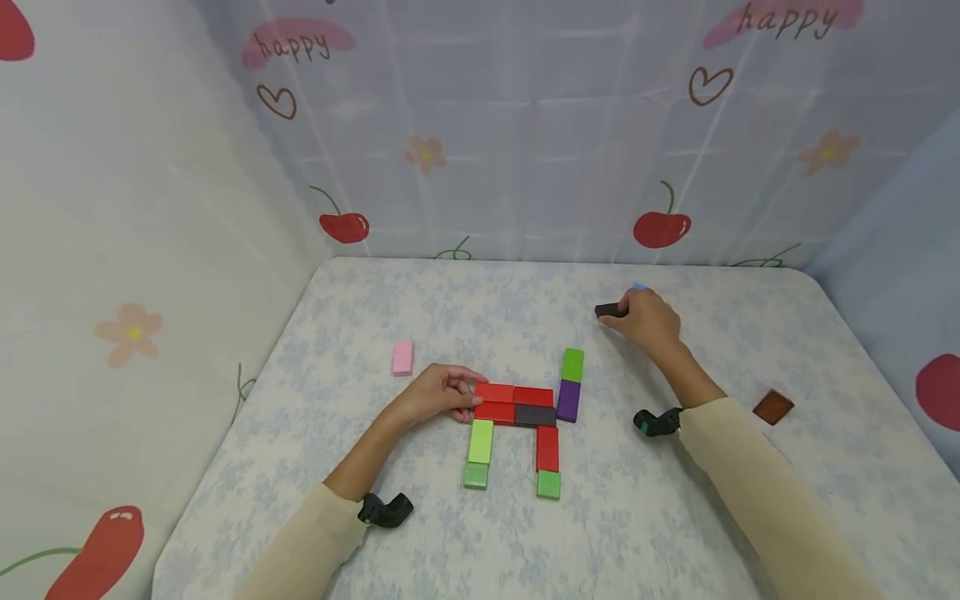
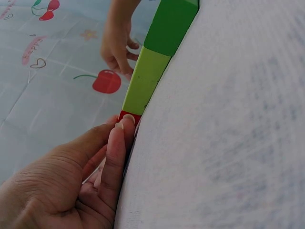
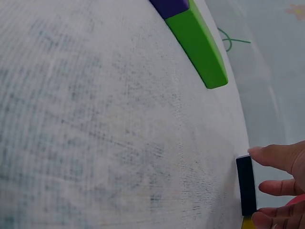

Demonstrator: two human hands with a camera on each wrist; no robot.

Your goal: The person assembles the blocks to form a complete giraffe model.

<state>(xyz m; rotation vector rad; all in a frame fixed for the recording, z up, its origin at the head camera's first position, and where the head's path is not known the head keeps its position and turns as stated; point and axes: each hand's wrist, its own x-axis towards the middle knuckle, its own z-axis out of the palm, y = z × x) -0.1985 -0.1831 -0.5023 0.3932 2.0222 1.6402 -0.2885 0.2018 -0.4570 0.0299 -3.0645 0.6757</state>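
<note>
My left hand [image 1: 438, 393] is at the left end of a block figure, its thumb and fingertips pinching a red block [image 1: 494, 412]. Two more red blocks [image 1: 533, 397] and a dark block [image 1: 535, 416] complete that body. Below it extend a lime block [image 1: 481, 442] with a green block [image 1: 476, 476], and a red block [image 1: 547, 449] with another green block [image 1: 548, 485]. At the right, a purple block [image 1: 568, 402] meets a bright green block [image 1: 573, 365]. Farther back, my right hand [image 1: 651, 321] grips a black block [image 3: 246, 186] between thumb and fingers.
A pink block [image 1: 402, 357] lies left of the figure. A brown piece [image 1: 773, 407] rests by the right sleeve. Part of a blue piece [image 1: 639, 287] shows behind the right hand, and a yellow piece [image 3: 248, 223] under its fingers. A curtain [image 1: 525, 125] hangs behind the table.
</note>
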